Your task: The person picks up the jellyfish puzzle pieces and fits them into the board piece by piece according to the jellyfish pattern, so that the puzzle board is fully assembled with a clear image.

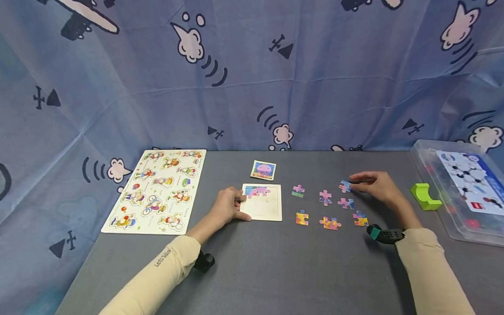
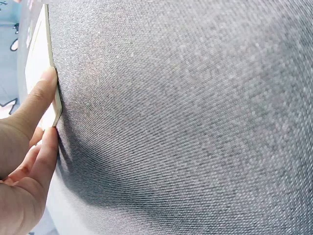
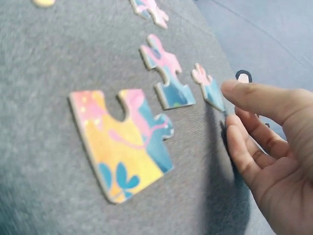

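My left hand (image 1: 228, 205) grips the left side of a small pale puzzle tray (image 1: 266, 211), thumb and fingers at its edge in the left wrist view. Pink-and-blue pieces (image 1: 257, 191) lie along the tray's upper left. My right hand (image 1: 375, 186) reaches beside a blue-and-pink puzzle piece (image 1: 344, 186). In the right wrist view its thumb is close to that piece (image 3: 214, 94), with a gap between thumb and fingers. Nearby lie a pink-and-blue piece (image 3: 168, 73) and a yellow corner piece (image 3: 132, 147).
Several other loose pieces, among them a yellow one (image 1: 302, 218), lie right of the tray. A small octopus picture card (image 1: 263, 170) lies behind it. A picture board (image 1: 153, 193) is at left; a green block (image 1: 425, 198) and a clear plastic box (image 1: 445, 215) are at right.
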Demonstrator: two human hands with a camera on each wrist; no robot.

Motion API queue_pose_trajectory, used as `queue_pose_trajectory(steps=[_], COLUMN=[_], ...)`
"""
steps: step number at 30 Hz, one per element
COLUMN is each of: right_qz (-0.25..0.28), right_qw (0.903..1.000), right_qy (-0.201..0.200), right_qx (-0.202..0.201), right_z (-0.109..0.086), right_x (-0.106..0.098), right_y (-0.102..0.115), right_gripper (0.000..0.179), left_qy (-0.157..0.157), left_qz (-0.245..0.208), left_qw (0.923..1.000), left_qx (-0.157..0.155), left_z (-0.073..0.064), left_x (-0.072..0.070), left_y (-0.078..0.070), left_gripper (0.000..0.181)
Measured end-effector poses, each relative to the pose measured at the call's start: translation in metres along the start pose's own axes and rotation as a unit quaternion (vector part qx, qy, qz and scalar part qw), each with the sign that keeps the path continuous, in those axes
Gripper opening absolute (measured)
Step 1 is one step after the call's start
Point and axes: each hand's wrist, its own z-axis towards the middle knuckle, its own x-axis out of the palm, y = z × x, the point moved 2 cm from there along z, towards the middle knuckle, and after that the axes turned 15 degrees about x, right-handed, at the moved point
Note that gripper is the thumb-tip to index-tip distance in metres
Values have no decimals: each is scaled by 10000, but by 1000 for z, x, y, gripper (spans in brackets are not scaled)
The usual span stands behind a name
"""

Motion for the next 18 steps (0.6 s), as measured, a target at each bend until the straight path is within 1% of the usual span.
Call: queue_pose_trajectory(steps=[8, 9, 13, 18], right_qz=[147, 124, 164, 173], right_qw=[9995, 9995, 9994, 9990], right_qy=[150, 185, 161, 161], right_qx=[227, 208, 271, 378], right_z=[2, 2, 1, 2], right_x=[5, 5, 6, 6], right_y=[-6, -6, -7, -8], right_gripper=[41, 41, 42, 44], left_qy=[-30, -25, 21, 49], left_qz=[36, 56, 114, 64], left_qw=[10000, 10000, 9999, 10000], left_qx=[-61, -62, -13, 28], left_z=[0, 0, 0, 0], left_x=[1, 2, 1, 0], left_y=[0, 0, 1, 1], left_gripper=[62, 62, 62, 62])
